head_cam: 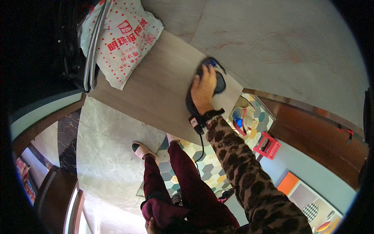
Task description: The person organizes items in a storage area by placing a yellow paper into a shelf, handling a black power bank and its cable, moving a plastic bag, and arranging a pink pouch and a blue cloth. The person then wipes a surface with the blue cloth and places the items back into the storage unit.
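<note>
My right hand [203, 87] lies over a black object [220, 83] with a blue and white part, on a wood-grain tabletop [152, 84]. Its fingers are spread across the object's top; blur hides exactly what it is and whether it is gripped. A black band [214, 114] circles that wrist, and a small black connector [195, 124] with a cable hangs beside it. Low in the picture, the fingers of my left hand [151, 225] hold a bunched maroon cloth [163, 209] before my legs. Most of that hand is out of view.
A white plastic bag [128, 44] with red print lies on the tabletop's far left, beside metal bars [96, 46]. Right of the table are a fabric bag [244, 117] and a red plastic stool [267, 145]. Hexagon-patterned flooring [209, 163] lies beneath.
</note>
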### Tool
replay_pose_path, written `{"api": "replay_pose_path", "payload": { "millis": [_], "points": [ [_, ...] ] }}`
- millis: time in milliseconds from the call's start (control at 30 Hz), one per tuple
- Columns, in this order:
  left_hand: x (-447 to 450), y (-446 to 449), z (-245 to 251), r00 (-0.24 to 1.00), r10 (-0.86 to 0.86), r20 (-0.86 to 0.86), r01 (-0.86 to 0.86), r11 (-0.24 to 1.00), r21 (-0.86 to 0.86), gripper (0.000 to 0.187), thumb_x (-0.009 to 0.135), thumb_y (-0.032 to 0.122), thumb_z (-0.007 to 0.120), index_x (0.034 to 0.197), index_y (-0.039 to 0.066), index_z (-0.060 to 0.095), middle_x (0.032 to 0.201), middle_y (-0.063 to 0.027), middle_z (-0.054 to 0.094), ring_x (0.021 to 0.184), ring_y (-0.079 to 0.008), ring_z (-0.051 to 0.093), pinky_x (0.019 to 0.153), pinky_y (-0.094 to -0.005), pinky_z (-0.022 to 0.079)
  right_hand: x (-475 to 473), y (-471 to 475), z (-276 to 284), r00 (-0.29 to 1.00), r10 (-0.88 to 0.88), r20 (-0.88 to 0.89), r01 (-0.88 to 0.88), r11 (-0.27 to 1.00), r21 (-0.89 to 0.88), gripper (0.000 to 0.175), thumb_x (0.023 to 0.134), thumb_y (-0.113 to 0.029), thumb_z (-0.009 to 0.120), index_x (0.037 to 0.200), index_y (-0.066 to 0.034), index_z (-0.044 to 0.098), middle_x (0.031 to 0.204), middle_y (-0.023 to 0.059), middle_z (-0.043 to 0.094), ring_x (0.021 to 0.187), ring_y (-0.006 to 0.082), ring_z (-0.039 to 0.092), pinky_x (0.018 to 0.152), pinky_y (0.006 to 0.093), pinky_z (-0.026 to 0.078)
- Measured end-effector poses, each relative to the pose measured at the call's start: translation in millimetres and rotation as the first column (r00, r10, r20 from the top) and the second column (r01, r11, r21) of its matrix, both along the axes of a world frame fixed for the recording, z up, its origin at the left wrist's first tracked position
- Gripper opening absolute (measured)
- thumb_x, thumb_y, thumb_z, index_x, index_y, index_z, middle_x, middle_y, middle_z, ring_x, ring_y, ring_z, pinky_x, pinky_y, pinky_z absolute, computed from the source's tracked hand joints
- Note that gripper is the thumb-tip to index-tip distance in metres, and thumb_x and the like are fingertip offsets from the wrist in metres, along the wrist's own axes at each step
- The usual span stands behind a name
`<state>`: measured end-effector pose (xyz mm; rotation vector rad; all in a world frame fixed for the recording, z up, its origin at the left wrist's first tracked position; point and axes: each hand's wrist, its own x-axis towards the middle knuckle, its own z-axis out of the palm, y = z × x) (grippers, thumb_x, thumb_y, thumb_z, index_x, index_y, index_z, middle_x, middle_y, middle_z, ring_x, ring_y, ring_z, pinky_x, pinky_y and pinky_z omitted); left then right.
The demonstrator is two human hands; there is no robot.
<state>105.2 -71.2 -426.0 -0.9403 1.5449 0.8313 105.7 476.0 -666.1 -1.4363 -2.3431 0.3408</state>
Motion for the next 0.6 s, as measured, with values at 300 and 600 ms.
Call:
{"api": "replay_pose_path", "payload": {
  "millis": [300, 600],
  "points": [
    [12.1, -22.1, -2.8, 0.997, 0.067, 0.031, -0.064, 0.996, -0.067, 0.038, 0.092, 0.029, 0.062, 0.117, 0.001, 0.060, 0.106, -0.0055, 0.065, 0.091, -0.0167, 0.060, 0.083, -0.0315, 0.049, -148.9, 57.3, -19.4, 0.827, 0.559, -0.064, -0.554, 0.828, 0.081, 0.051, 0.088, -0.019, 0.059, 0.133, 0.0004, 0.046, 0.137, 0.0235, 0.046, 0.131, 0.0404, 0.039, 0.111, 0.0454, 0.029],
    [18.0, -65.2, 3.6, 0.980, 0.200, 0.015, -0.200, 0.980, -0.018, 0.037, 0.091, 0.032, 0.064, 0.113, 0.002, 0.063, 0.103, -0.0034, 0.066, 0.087, -0.0151, 0.060, 0.082, -0.0312, 0.048, -98.4, -35.1, 16.6, 0.886, 0.463, -0.019, -0.463, 0.884, -0.067, 0.044, 0.088, -0.013, 0.059, 0.130, -0.0041, 0.052, 0.139, 0.0205, 0.047, 0.130, 0.0402, 0.042, 0.109, 0.0487, 0.031]
  ]
}}
